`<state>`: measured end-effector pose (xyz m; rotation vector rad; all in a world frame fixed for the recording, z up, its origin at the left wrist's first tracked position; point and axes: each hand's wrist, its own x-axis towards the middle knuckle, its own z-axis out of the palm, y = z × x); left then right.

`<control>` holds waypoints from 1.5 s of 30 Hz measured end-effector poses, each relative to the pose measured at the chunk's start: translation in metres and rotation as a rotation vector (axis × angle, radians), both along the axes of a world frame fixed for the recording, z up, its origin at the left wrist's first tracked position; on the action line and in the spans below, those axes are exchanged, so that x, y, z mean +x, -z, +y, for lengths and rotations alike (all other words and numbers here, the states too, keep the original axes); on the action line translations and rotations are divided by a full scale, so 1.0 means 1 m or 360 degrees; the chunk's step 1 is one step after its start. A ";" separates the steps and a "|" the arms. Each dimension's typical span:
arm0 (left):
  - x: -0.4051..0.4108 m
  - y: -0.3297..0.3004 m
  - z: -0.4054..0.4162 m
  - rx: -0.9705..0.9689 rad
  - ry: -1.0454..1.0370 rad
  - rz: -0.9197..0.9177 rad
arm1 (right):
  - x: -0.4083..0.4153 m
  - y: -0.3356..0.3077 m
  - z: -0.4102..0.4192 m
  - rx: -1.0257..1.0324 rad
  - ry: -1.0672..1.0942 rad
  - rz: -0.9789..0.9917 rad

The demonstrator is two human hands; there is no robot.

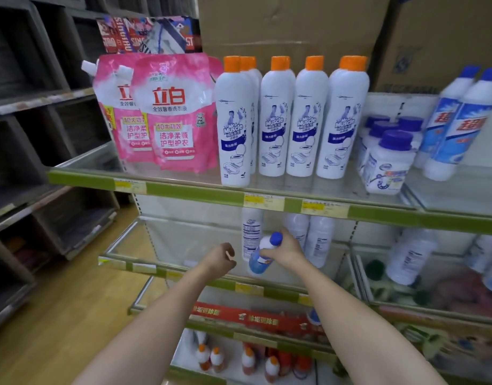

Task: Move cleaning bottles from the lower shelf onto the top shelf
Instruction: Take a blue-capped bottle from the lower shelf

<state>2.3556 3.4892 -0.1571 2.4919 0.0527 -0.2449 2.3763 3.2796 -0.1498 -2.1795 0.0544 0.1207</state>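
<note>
best lift straight out from under the green-edged top shelf [200, 193], clearing its lip before tilting upright, then set down in the bare stretch at the front, beside the white orange-capped toilet cleaner bottles [278, 118]. right hand [283, 250] wrapped round the neck of a tilted blue-capped bottle of blue liquid [262, 255], just above the lower glass shelf [133, 245]. left hand [221, 258] empty, fingers [230, 252] loosely curled, near the bottle but apart from it.

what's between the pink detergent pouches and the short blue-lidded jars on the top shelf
In the head view, a row of tall white bottles with orange caps stands between the pink detergent pouches and the short white jars with blue lids.
</note>
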 end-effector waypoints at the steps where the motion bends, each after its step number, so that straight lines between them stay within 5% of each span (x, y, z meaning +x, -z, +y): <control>1: -0.002 0.000 -0.007 -0.0011 0.0039 0.0001 | -0.006 0.000 -0.009 0.0053 0.0056 0.0019; 9: -0.027 0.008 -0.100 -0.0243 0.0465 0.0022 | -0.075 -0.027 -0.094 0.0450 0.0702 -0.0178; 16: -0.075 -0.017 -0.209 -0.0483 0.1022 0.0037 | -0.127 -0.079 -0.171 0.0394 0.1083 -0.0447; 25: -0.110 -0.078 -0.327 -0.0933 0.0738 -0.0203 | -0.141 -0.177 -0.246 0.0262 0.1230 -0.0572; 30: -0.112 -0.122 -0.373 -0.1220 0.0791 0.0098 | -0.132 -0.223 -0.296 0.0567 0.0880 -0.0545; 34: -0.110 -0.141 -0.390 -0.1676 0.0843 0.0663 | -0.138 -0.244 -0.336 0.1122 0.0588 -0.0326; 37: -0.104 -0.147 -0.402 -0.1957 0.0904 0.0995 | -0.143 -0.246 -0.355 0.1218 0.0465 -0.0285; 40: -0.106 -0.153 -0.415 -0.1743 0.1016 0.0852 | -0.136 -0.248 -0.366 0.1095 0.0453 -0.0487; 45: -0.110 -0.172 -0.443 -0.1414 0.0693 0.0084 | -0.119 -0.269 -0.371 0.0884 0.0458 -0.0828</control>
